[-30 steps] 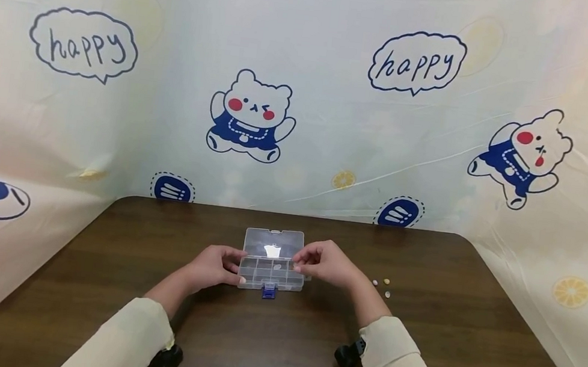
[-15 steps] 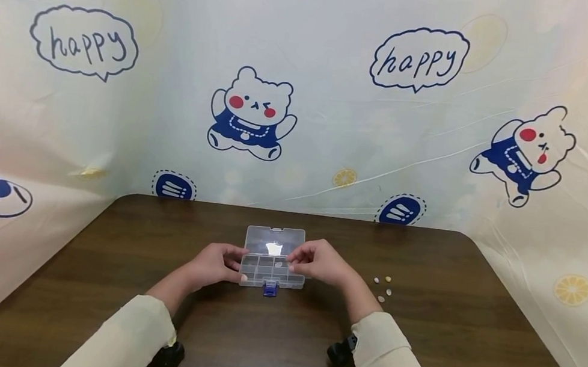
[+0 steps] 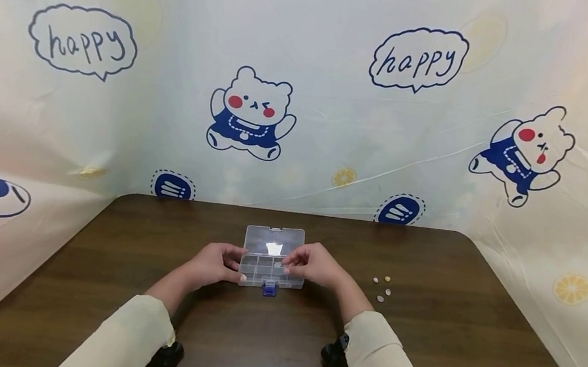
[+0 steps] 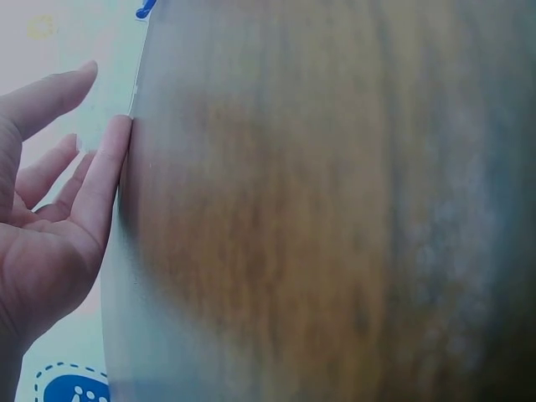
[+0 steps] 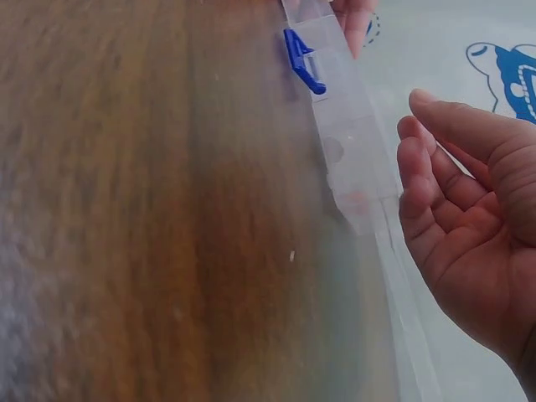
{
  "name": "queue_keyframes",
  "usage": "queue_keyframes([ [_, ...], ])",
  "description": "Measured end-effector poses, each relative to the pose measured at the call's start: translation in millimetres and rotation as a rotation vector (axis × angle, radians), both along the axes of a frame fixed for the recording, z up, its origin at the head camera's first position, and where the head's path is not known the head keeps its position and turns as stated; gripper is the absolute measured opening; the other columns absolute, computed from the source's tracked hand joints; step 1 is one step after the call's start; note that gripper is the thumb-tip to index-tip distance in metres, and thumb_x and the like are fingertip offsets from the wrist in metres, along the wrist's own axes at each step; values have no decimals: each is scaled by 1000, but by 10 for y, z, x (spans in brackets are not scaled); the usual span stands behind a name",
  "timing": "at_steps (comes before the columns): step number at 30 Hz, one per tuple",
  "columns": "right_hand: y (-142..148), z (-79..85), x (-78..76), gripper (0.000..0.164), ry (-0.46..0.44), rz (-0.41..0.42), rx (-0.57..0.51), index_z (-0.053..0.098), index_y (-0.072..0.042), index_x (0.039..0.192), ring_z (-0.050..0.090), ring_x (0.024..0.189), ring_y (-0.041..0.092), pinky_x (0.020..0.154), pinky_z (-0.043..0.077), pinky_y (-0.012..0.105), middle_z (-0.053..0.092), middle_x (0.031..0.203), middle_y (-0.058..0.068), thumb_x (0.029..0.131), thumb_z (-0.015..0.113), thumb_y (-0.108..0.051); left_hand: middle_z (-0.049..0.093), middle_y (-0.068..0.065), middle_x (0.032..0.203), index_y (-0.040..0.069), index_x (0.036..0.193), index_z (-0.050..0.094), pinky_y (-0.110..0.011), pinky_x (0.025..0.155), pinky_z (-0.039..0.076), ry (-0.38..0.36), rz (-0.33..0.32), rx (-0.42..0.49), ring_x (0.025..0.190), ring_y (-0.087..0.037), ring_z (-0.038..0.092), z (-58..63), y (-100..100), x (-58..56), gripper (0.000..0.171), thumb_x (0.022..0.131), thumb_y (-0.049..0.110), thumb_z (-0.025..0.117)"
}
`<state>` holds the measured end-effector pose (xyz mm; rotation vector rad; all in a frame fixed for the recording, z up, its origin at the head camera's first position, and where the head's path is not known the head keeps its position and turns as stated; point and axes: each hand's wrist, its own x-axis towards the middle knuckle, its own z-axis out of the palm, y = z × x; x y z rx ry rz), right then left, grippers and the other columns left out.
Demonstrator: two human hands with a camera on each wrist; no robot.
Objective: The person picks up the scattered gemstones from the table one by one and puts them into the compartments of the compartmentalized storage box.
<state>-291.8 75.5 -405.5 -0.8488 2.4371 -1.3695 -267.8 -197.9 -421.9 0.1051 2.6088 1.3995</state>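
A clear plastic compartment box [image 3: 255, 275] lies on the table with its lid [image 3: 260, 241] tilted up at the back and a blue latch [image 3: 269, 290] at the front. My left hand [image 3: 211, 263] holds the box's left end, thumb at the front corner and index finger towards the hinge. A small pale pebble-like piece [image 3: 277, 264] shows in a rear compartment. Over the right-hand compartments is my right hand [image 3: 314, 264], fingers bent and fingertips close together. I cannot tell whether something small sits between them. In the right wrist view, those fingers [image 5: 416, 163] are beside the box.
Several small pale and yellowish pieces [image 3: 387, 292] lie on the brown wooden table [image 3: 264, 349], right of my right forearm. A curtain [image 3: 329, 115] printed with bears and "happy" bubbles hangs behind the table and along its sides. Each wrist wears a black camera [image 3: 332, 357].
My right hand has moved left from the box's right edge to over its right-hand compartments. Its forearm shifted left too, uncovering another small piece on the table. My left hand stays on the box.
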Motion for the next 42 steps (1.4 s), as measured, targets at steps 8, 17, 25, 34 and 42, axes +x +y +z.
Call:
queue_keyframes([
  [8,-117,-10,15,10,-5,-15,42,76,-4,93,59,74,13,71,54,26,69,81,-2,84,77,-8,63,-8,115,8,129,63,-33,81,56,8,-9,6,94,-21,61,17,-17,31,64,71,15,88],
  [17,-168,-71,41,9,-12,-49,68,76,-7,91,58,71,13,69,53,25,68,78,-3,82,79,-9,63,-8,114,8,129,63,-34,81,56,1,-15,-2,93,-21,60,6,-21,38,64,71,16,88],
  [25,-169,-104,12,7,7,-61,66,77,-8,89,57,68,12,66,53,25,68,76,-4,82,79,-9,63,-8,114,9,129,63,-33,81,56,4,-20,1,94,-21,60,-5,-23,12,64,71,16,88],
  [34,-160,-113,-3,7,19,-70,72,76,-8,89,57,68,10,65,51,23,67,75,-5,82,79,-7,64,-9,113,7,130,62,-33,80,56,15,-28,-5,93,-21,61,7,-9,10,65,71,16,88],
  [42,-132,-110,6,8,23,-70,46,76,-5,89,57,69,11,64,51,24,67,76,-3,81,79,-6,64,-10,113,6,130,62,-33,79,56,16,-25,5,93,-21,61,-4,-2,3,64,71,13,88],
])
